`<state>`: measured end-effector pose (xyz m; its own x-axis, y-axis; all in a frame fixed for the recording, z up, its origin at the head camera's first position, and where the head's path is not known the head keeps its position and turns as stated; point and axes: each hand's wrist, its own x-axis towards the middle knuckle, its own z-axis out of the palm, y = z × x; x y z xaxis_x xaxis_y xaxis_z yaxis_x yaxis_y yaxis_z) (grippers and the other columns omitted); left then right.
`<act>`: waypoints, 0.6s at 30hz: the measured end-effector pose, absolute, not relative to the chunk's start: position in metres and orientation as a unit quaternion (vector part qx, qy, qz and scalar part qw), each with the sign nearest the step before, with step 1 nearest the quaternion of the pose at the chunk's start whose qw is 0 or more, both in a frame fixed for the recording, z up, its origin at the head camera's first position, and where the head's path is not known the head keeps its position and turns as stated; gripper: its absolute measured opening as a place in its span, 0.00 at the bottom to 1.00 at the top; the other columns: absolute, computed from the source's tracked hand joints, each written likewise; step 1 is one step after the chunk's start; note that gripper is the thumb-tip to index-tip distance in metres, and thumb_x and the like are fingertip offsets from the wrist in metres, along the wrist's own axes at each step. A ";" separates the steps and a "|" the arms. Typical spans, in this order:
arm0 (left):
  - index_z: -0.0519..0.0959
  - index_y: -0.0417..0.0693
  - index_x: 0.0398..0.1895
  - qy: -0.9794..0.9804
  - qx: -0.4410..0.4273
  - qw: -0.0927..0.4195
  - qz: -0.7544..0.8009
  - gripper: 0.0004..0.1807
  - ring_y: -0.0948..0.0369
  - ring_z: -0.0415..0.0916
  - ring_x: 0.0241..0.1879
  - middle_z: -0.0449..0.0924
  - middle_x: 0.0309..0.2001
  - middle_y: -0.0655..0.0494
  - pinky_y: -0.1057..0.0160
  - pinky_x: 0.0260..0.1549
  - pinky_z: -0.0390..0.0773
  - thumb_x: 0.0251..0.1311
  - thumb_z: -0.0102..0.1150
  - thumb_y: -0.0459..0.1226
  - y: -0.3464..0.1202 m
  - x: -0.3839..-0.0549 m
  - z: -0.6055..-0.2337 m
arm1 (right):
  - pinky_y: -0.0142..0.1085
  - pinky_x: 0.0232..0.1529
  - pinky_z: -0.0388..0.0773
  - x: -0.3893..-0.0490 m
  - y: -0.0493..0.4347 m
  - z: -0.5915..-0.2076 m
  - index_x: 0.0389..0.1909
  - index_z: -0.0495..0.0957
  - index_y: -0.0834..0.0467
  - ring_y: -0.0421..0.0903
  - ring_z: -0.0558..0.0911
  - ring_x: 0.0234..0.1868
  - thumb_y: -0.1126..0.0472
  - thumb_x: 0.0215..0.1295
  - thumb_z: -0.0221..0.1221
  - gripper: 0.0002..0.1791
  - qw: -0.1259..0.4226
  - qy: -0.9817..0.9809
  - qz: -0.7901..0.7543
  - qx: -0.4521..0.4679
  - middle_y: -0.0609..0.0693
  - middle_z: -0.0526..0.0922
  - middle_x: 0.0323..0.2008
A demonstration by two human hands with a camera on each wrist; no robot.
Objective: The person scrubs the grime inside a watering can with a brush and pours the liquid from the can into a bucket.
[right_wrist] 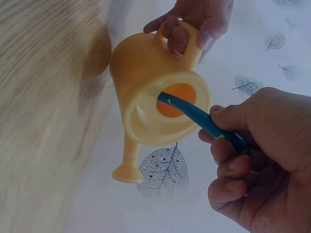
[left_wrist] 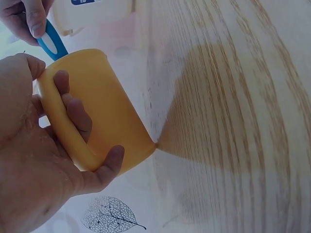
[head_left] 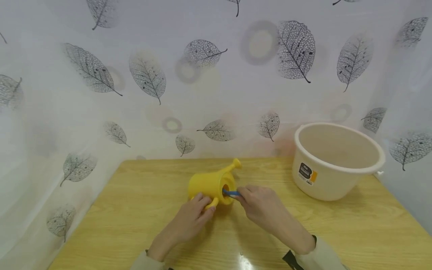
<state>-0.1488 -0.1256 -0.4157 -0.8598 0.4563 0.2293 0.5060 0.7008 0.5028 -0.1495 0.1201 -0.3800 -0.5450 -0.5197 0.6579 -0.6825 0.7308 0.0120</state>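
A yellow toy watering can [head_left: 206,183] lies tipped on its side over the wooden table, its round opening facing right and its spout pointing up and away. My left hand [head_left: 192,217] grips the can's handle [left_wrist: 58,111], fingers curled through the loop. In my right hand [head_left: 264,206], thumb and fingers pinch a curved blue handle [right_wrist: 194,114] with a pale inlay. The blue handle runs into the can's opening, so its far end is hidden inside. The sprinkler head [right_wrist: 127,174] of the spout shows in the right wrist view.
A large cream plastic tub [head_left: 324,183] with a label stands at the right of the table [head_left: 135,225]. Behind and along the sides hangs a pale curtain [head_left: 216,93] with a leaf print, meeting the table's back edge.
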 end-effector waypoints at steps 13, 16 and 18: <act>0.75 0.56 0.39 -0.921 -0.263 0.039 -0.286 0.09 0.69 0.63 0.31 0.66 0.34 0.66 0.70 0.31 0.66 0.78 0.49 0.46 -0.126 -0.149 -0.417 | 0.21 0.18 0.53 -0.148 0.123 -0.376 0.27 0.76 0.52 0.31 0.56 0.20 0.60 0.59 0.72 0.12 0.348 -0.867 0.112 0.340 0.39 0.66 0.18; 0.75 0.56 0.39 -0.921 -0.262 0.036 -0.288 0.10 0.68 0.63 0.32 0.66 0.34 0.66 0.70 0.32 0.67 0.78 0.49 0.47 -0.126 -0.149 -0.416 | 0.21 0.18 0.53 -0.152 0.122 -0.378 0.27 0.75 0.52 0.31 0.56 0.19 0.60 0.58 0.72 0.13 0.355 -0.862 0.117 0.344 0.39 0.66 0.18; 0.75 0.57 0.39 -0.920 -0.260 0.033 -0.291 0.10 0.68 0.63 0.32 0.66 0.35 0.65 0.69 0.32 0.67 0.78 0.48 0.48 -0.126 -0.149 -0.416 | 0.22 0.18 0.54 -0.154 0.121 -0.379 0.27 0.75 0.52 0.32 0.56 0.19 0.60 0.58 0.72 0.12 0.357 -0.860 0.118 0.345 0.40 0.67 0.18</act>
